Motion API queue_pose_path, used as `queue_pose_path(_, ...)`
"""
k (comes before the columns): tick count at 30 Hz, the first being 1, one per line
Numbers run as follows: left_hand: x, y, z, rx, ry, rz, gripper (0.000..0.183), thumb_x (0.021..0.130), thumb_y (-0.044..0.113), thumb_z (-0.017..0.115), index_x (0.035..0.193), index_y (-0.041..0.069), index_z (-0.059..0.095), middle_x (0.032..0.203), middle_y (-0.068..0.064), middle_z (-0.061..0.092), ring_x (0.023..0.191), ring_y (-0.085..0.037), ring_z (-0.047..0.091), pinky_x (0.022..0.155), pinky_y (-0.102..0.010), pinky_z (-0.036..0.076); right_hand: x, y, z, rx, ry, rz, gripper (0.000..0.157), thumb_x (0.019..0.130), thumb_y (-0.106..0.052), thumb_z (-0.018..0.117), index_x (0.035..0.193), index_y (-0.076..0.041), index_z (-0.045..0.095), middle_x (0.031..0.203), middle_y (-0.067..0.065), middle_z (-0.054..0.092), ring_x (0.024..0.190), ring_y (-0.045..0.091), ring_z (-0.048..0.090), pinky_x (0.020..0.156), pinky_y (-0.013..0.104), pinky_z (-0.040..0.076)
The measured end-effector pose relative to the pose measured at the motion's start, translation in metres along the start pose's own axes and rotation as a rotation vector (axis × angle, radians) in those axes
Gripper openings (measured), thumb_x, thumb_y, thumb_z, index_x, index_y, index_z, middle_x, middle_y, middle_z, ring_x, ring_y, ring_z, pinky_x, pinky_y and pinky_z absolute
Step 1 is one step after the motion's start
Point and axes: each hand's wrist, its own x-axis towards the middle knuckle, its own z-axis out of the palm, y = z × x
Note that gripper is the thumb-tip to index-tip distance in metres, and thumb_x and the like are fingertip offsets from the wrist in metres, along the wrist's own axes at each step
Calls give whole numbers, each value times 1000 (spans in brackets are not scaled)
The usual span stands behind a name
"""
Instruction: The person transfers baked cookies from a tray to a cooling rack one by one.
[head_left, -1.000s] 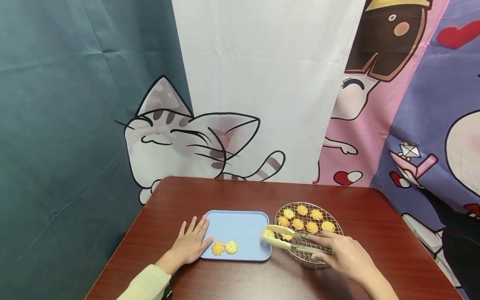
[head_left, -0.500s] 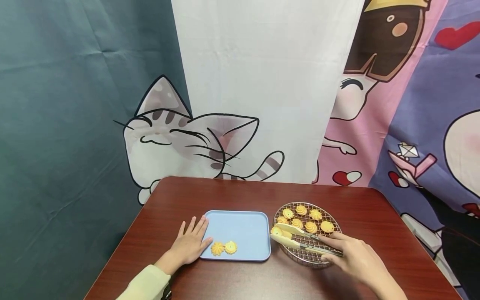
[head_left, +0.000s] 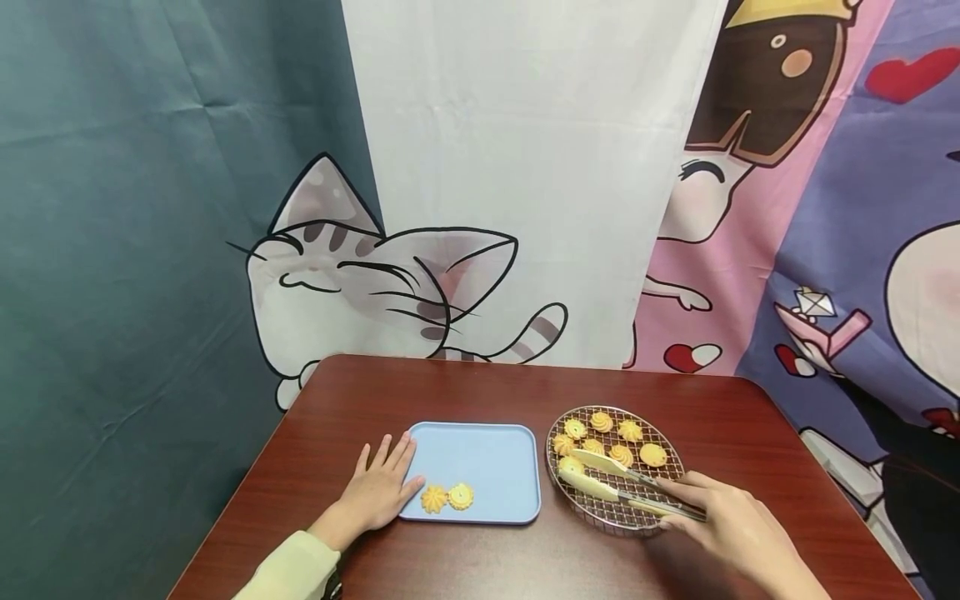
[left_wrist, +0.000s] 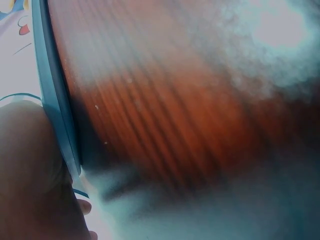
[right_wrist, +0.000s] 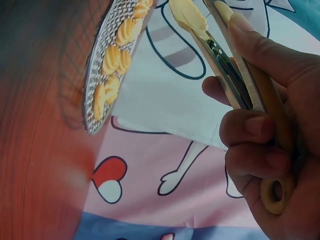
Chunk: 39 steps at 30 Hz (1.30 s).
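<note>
My right hand grips a pair of tongs with pale yellow tips, low over the near left part of a round wire rack. At the tips lies a yellow piped cookie, partly covered by them. Several more piped cookies sit on the rack's far half. In the right wrist view my fingers curl round the tongs' handles. My left hand lies with spread fingers on the left rim of a blue tray. Two cookies rest in the tray's near left part.
Tray and rack stand side by side on a reddish-brown table, a narrow gap between them. Behind the table hangs a printed cloth. The left wrist view mostly shows blurred table, with the tray's edge at left.
My right hand and the tongs have moved right, taking the tips from the tray's right edge to over the rack, a cookie moving along at the tips. The left hand has stayed put.
</note>
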Motion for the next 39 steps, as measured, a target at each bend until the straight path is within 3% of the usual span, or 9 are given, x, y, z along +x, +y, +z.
queue_pose_path(5,-2,4,-6,20,-34,-11,68,107,48,42,159,5,31,167,-12,25,153,-43,17,119,-66,8,-4,4,-2,16,-13,18,45,71,-44,89,112,-28,79,89,-21,52,68,-5,42,53,25,35)
queue_pose_path(12,-2,4,-7,20,-34,-10,68,107,49,42,159,5,32,167,-12,25,153,-43,17,118,-66,8,-9,9,-3,20,-69,66,45,72,-40,89,113,-27,79,89,-19,53,69,-4,43,55,25,36)
queue_pose_path(19,-2,5,-8,21,-36,-14,68,107,48,42,158,5,32,167,-12,25,153,-42,17,119,-66,8,-13,16,-1,14,-38,43,45,70,-40,91,110,-25,80,87,-20,54,69,-5,42,55,25,37)
queue_pose_path(23,-2,6,-9,23,-35,-15,68,107,49,41,158,5,32,167,-12,25,153,-42,17,119,-65,8,-15,18,-2,16,-61,63,44,70,-39,90,110,-24,80,86,-19,55,68,-4,42,55,26,38)
queue_pose_path(29,-2,6,-9,27,-33,-16,68,107,48,42,158,5,33,167,-12,25,153,-42,17,119,-66,8,-16,20,-4,12,-120,108,43,72,-39,89,111,-25,80,85,-20,52,67,-3,42,56,25,37)
queue_pose_path(39,-2,5,-6,29,-31,-18,68,107,49,42,159,6,32,167,-11,25,153,-42,17,119,-65,8,-21,26,-2,19,-139,128,43,73,-40,88,112,-25,79,82,-22,48,67,-2,42,56,26,36)
